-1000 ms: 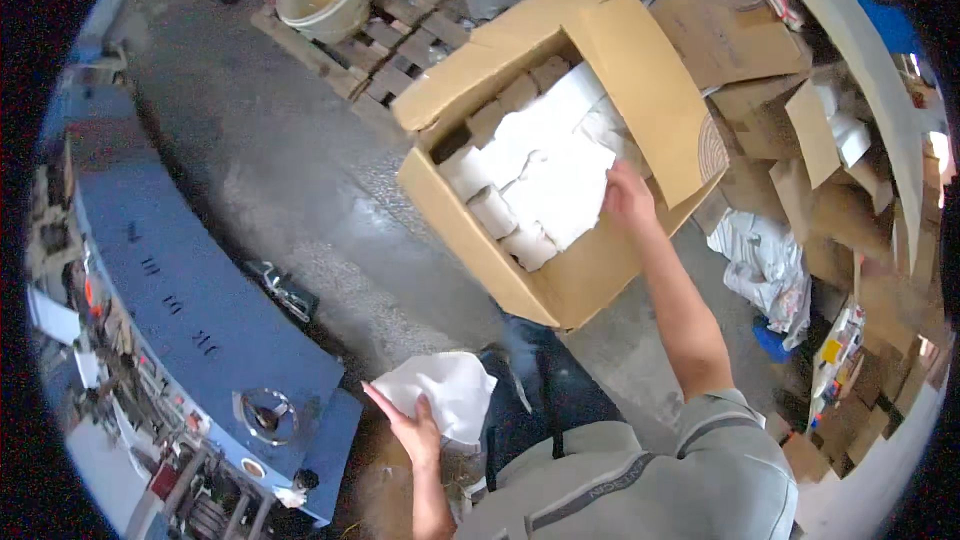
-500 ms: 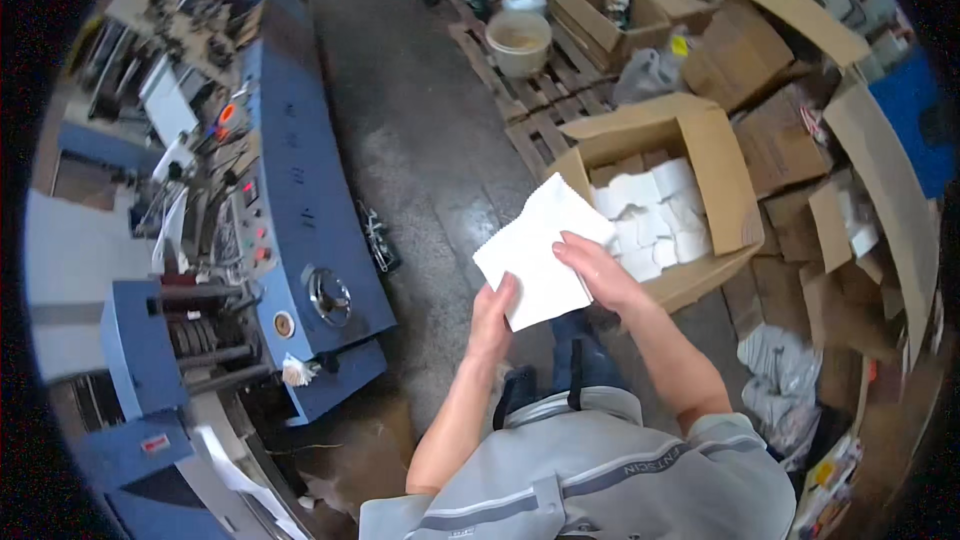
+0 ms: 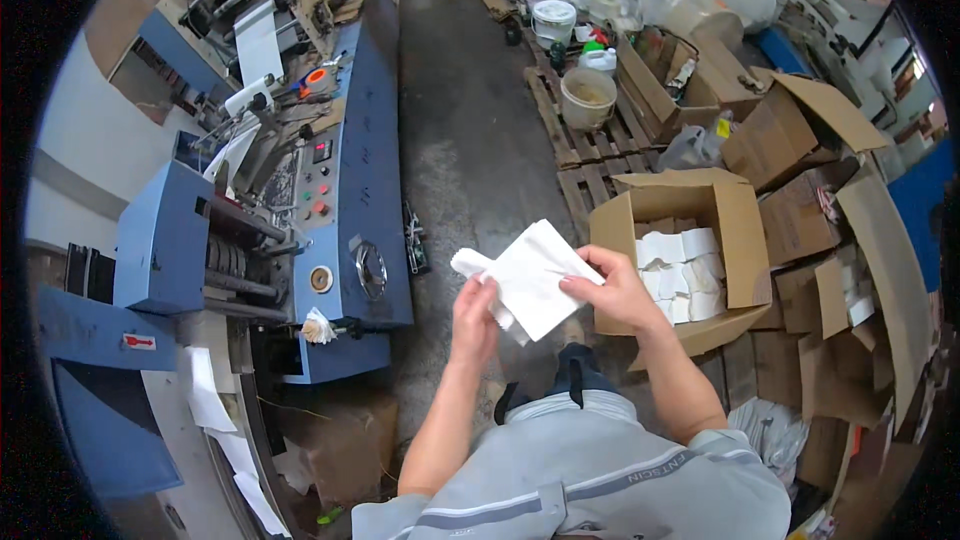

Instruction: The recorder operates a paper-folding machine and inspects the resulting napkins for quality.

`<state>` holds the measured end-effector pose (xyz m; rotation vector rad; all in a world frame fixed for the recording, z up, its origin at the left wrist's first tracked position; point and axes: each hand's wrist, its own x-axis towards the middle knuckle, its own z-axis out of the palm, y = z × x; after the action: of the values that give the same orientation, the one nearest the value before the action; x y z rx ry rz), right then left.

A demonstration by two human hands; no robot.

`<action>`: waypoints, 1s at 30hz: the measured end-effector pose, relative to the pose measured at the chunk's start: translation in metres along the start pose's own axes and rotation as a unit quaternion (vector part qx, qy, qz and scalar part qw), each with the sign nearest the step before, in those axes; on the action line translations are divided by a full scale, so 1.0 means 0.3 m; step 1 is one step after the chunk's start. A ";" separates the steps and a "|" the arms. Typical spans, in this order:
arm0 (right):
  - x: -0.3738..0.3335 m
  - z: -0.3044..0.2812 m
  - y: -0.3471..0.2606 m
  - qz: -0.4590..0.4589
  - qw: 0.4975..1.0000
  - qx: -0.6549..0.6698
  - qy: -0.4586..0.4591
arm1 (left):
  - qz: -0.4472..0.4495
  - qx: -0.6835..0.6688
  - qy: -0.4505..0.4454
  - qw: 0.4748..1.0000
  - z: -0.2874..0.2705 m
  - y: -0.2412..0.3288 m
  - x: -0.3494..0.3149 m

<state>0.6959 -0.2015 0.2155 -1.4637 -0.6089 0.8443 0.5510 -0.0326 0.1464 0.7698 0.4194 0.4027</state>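
A thin stack of white paper sheets (image 3: pixel 540 285) with zigzag edges is held between my hands, in front of my body. My left hand (image 3: pixel 475 318) grips its lower left side, with the thumb on top; here part of the stack is bent away from the rest, and a narrow toothed flap sticks out. My right hand (image 3: pixel 622 292) holds the right side, thumb lying on the top sheet and fingers behind the far edge. To the right of the stack stands an open cardboard box (image 3: pixel 748 250), in which several white paper bundles (image 3: pixel 680 275) sit in rows.
A long blue machine (image 3: pixel 375 140) with buttons and a handwheel (image 3: pixel 370 272) runs along the left. Farther off, buckets (image 3: pixel 588 98) stand on a wooden pallet (image 3: pixel 560 140). More cardboard boxes (image 3: pixel 800 210) crowd the right side. Grey concrete floor (image 3: pixel 460 120) lies between.
The view has shifted, showing more of the far area. The paper stack, squared and flat before, now has its left part bent apart from the rest. Both hands still hold it.
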 end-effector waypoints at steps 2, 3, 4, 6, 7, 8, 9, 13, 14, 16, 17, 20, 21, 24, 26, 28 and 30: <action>-0.007 -0.020 -0.061 0.023 0.995 -0.001 -0.093 | 0.005 0.049 -0.087 0.995 -0.062 0.040 0.010; 0.004 -0.025 -0.064 0.011 0.992 0.002 -0.122 | -0.006 0.055 -0.141 0.988 -0.045 0.069 0.021; 0.010 -0.028 -0.076 0.010 0.993 0.002 -0.121 | 0.012 0.126 -0.144 0.981 -0.031 0.064 0.044; 0.020 -0.026 -0.097 -0.003 0.984 -0.046 -0.170 | -0.013 0.205 -0.219 0.954 -0.021 0.084 0.022; 0.035 -0.028 -0.083 -0.001 0.990 -0.038 -0.133 | -0.028 0.255 -0.185 0.949 -0.010 0.085 0.021; 0.051 -0.026 -0.063 0.000 0.995 -0.030 -0.095 | -0.030 0.259 -0.136 0.956 0.003 0.071 0.026; 0.053 -0.011 -0.049 0.017 0.997 0.065 -0.028 | -0.031 0.262 -0.086 0.961 0.021 0.051 0.032; 0.039 0.018 0.075 0.051 0.987 0.149 -0.024 | 0.026 0.177 0.013 0.984 0.075 0.026 0.035; 0.030 0.024 0.086 0.064 0.992 0.096 -0.047 | 0.024 0.177 0.012 0.984 0.074 0.024 0.035; 0.027 0.035 0.091 0.059 0.993 0.102 -0.032 | 0.030 0.178 0.010 0.984 0.072 0.021 0.035; 0.028 0.035 0.088 0.069 0.993 0.093 -0.025 | 0.028 0.179 0.008 0.983 0.078 0.021 0.032; 0.024 0.068 0.107 0.041 0.996 0.079 0.013 | 0.030 0.176 0.027 0.984 0.096 0.016 0.030; 0.021 0.077 0.113 0.003 0.996 0.072 0.043 | 0.031 0.192 0.022 0.981 0.088 0.004 0.039; 0.021 0.070 0.103 -0.011 0.998 0.043 0.038 | 0.028 0.195 0.003 0.980 0.087 0.009 0.033; 0.016 0.062 0.087 -0.024 0.998 0.042 0.042 | 0.025 0.181 -0.014 0.983 0.071 0.018 0.031; 0.013 0.052 0.083 -0.036 0.997 0.040 0.047 | -0.018 0.195 -0.057 0.979 0.030 0.036 0.032; 0.011 0.041 0.083 -0.054 0.994 0.080 0.042 | -0.005 0.242 -0.080 0.967 0.037 0.046 0.017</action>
<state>0.6849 -0.1937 0.1909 -1.3019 -0.5390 0.7257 0.5583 -0.0275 0.1625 1.2657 0.3717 0.2259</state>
